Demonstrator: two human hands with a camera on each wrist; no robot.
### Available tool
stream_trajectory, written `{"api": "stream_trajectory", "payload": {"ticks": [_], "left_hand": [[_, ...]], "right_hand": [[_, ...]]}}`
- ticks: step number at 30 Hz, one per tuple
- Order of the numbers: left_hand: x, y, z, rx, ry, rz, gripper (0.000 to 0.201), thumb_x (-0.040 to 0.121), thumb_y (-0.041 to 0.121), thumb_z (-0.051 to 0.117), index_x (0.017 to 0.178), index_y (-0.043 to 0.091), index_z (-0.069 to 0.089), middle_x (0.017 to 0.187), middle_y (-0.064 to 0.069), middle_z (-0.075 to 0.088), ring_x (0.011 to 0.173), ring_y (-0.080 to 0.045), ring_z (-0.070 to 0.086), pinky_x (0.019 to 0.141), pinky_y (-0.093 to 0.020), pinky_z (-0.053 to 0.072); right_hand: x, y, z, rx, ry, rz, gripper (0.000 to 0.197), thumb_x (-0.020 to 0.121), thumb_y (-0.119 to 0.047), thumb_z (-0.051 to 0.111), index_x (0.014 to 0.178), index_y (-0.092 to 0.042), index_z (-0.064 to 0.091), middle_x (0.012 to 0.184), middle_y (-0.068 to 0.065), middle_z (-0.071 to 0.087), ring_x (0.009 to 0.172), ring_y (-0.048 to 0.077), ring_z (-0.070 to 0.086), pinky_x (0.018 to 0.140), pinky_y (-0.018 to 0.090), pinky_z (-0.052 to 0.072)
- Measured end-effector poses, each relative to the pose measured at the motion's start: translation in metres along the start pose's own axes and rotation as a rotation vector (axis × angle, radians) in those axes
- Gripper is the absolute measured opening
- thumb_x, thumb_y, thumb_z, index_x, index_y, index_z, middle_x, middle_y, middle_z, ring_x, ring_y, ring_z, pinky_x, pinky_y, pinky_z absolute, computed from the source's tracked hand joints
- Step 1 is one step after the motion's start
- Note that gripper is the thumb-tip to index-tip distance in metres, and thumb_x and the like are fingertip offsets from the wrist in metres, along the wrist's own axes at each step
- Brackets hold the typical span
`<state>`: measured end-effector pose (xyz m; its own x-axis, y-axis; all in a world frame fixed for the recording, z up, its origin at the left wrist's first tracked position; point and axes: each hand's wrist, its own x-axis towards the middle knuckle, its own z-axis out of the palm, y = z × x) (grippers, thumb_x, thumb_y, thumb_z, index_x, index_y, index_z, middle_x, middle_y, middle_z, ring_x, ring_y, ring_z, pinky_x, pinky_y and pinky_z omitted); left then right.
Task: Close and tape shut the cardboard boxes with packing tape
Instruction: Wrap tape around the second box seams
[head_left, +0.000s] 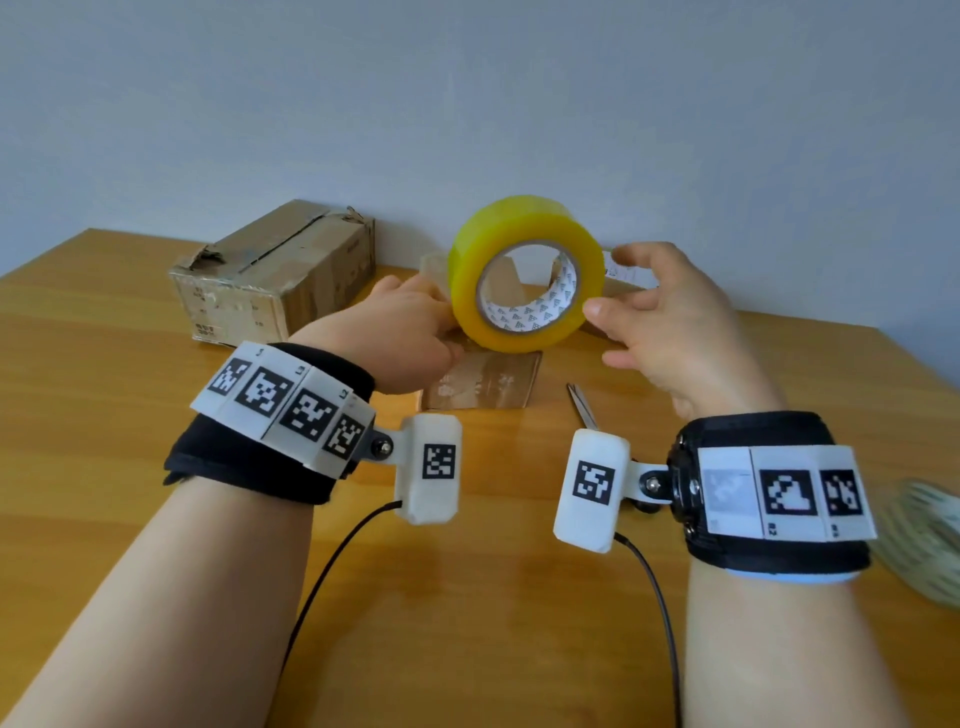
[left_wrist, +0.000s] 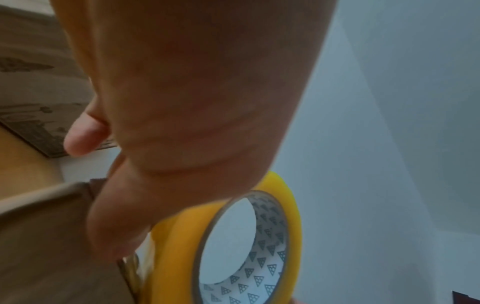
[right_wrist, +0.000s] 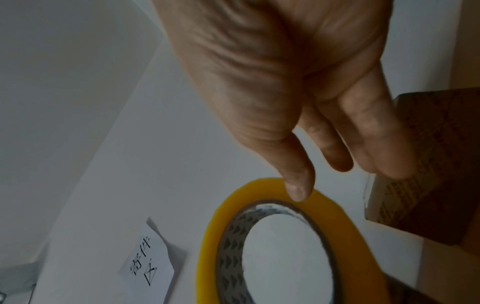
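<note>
A yellow packing tape roll (head_left: 467, 291) (left_wrist: 176, 246) (right_wrist: 350, 226) stands on edge above a small flat cardboard box (head_left: 488, 382), which it and my hands mostly hide. My left hand (head_left: 405, 332) (left_wrist: 194, 102) grips the roll's left side, thumb laid along its outer face; the fingers are hidden behind it. My right hand (head_left: 670, 332) (right_wrist: 272, 72) is at the roll's right side with fingers spread and nearly straight; only the thumb tip touches the rim. A larger, worn cardboard box (head_left: 275, 275) (left_wrist: 33, 82) lies at the back left with its top flaps down.
Scissors (head_left: 584, 405) lie on the wooden table (head_left: 130, 519) just in front of the small box. A white paper note (right_wrist: 148, 259) is by the wall behind the roll. A pale bundle (head_left: 930, 540) sits at the right edge.
</note>
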<state>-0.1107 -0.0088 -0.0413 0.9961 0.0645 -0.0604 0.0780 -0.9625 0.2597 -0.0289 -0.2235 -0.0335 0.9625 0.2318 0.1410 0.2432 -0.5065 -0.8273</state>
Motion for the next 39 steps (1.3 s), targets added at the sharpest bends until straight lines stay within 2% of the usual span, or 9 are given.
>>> {"api": "stream_trajectory", "payload": {"ticks": [7, 9, 14, 18, 20, 25, 30, 35, 39], "left_hand": [[0.018, -0.004, 0.015, -0.086, 0.252, 0.053, 0.021, 0.097, 0.032, 0.052, 0.093, 0.021, 0.069, 0.11, -0.003, 0.055, 0.112, -0.027, 0.047, 0.099, -0.043, 0.041], [0.021, -0.002, 0.022, -0.189, 0.284, 0.031, 0.017, 0.097, 0.031, 0.053, 0.106, 0.019, 0.061, 0.114, -0.001, 0.053, 0.107, -0.023, 0.05, 0.095, -0.039, 0.044], [0.026, 0.0, 0.032, -0.329, 0.277, -0.051, 0.022, 0.094, 0.029, 0.049, 0.113, 0.019, 0.046, 0.118, -0.001, 0.047, 0.112, -0.023, 0.045, 0.098, -0.041, 0.041], [0.031, -0.002, 0.033, -0.165, 0.246, -0.089, 0.025, 0.089, 0.039, 0.041, 0.105, 0.019, 0.041, 0.115, 0.001, 0.041, 0.11, -0.021, 0.035, 0.101, -0.038, 0.033], [0.028, 0.001, 0.031, -0.13, 0.274, -0.096, 0.025, 0.09, 0.041, 0.041, 0.104, 0.02, 0.044, 0.109, 0.0, 0.04, 0.112, -0.024, 0.037, 0.098, -0.037, 0.032], [0.021, 0.003, 0.022, -0.016, 0.276, -0.119, 0.042, 0.098, 0.053, 0.041, 0.129, 0.026, 0.051, 0.133, -0.006, 0.046, 0.128, -0.031, 0.035, 0.106, -0.047, 0.029], [0.025, -0.011, 0.029, -0.159, 0.362, 0.003, 0.03, 0.104, 0.032, 0.038, 0.12, 0.022, 0.062, 0.125, -0.005, 0.049, 0.137, -0.029, 0.03, 0.113, -0.04, 0.022], [0.022, -0.004, 0.031, -0.173, 0.25, -0.068, 0.029, 0.105, 0.033, 0.034, 0.119, 0.018, 0.055, 0.111, -0.001, 0.033, 0.104, -0.022, 0.039, 0.098, -0.036, 0.034], [0.02, 0.002, 0.023, -0.007, 0.205, -0.087, 0.025, 0.103, 0.031, 0.035, 0.121, 0.022, 0.051, 0.113, -0.001, 0.033, 0.113, -0.027, 0.038, 0.097, -0.041, 0.03]], "right_hand": [[0.003, 0.003, 0.009, -0.072, -0.152, 0.004, 0.04, 0.098, -0.034, 0.067, 0.132, -0.026, 0.047, 0.102, 0.002, 0.07, 0.086, 0.014, 0.075, 0.083, 0.042, 0.063], [0.003, 0.003, 0.01, -0.069, -0.159, -0.003, 0.031, 0.1, -0.034, 0.065, 0.124, -0.028, 0.048, 0.102, 0.001, 0.069, 0.087, 0.014, 0.075, 0.084, 0.042, 0.063], [0.006, 0.007, 0.012, 0.048, -0.117, -0.005, 0.047, 0.102, -0.03, 0.062, 0.145, -0.024, 0.044, 0.106, 0.001, 0.07, 0.086, 0.012, 0.077, 0.087, 0.042, 0.062], [0.006, 0.006, 0.014, 0.111, -0.111, -0.002, 0.06, 0.103, -0.027, 0.06, 0.157, -0.026, 0.033, 0.112, 0.002, 0.07, 0.088, 0.011, 0.077, 0.087, 0.039, 0.063], [0.006, 0.006, 0.014, 0.121, -0.127, 0.005, 0.059, 0.103, -0.025, 0.06, 0.156, -0.026, 0.034, 0.12, 0.003, 0.068, 0.092, 0.011, 0.076, 0.086, 0.038, 0.063], [0.003, 0.004, 0.012, 0.116, -0.189, 0.05, 0.055, 0.104, -0.025, 0.059, 0.153, -0.027, 0.035, 0.112, 0.008, 0.068, 0.086, 0.017, 0.077, 0.081, 0.04, 0.064], [-0.004, -0.003, 0.011, 0.109, -0.256, 0.061, 0.027, 0.105, -0.022, 0.057, 0.124, -0.033, 0.041, 0.107, 0.01, 0.07, 0.088, 0.019, 0.076, 0.079, 0.038, 0.064], [-0.003, -0.001, 0.013, 0.121, -0.259, 0.059, 0.049, 0.105, -0.02, 0.056, 0.151, -0.025, 0.039, 0.117, 0.006, 0.067, 0.097, 0.016, 0.073, 0.083, 0.039, 0.064], [0.0, 0.002, 0.015, 0.087, -0.269, 0.074, 0.049, 0.106, -0.019, 0.054, 0.153, -0.023, 0.04, 0.125, 0.009, 0.065, 0.099, 0.018, 0.072, 0.082, 0.041, 0.064]]}}
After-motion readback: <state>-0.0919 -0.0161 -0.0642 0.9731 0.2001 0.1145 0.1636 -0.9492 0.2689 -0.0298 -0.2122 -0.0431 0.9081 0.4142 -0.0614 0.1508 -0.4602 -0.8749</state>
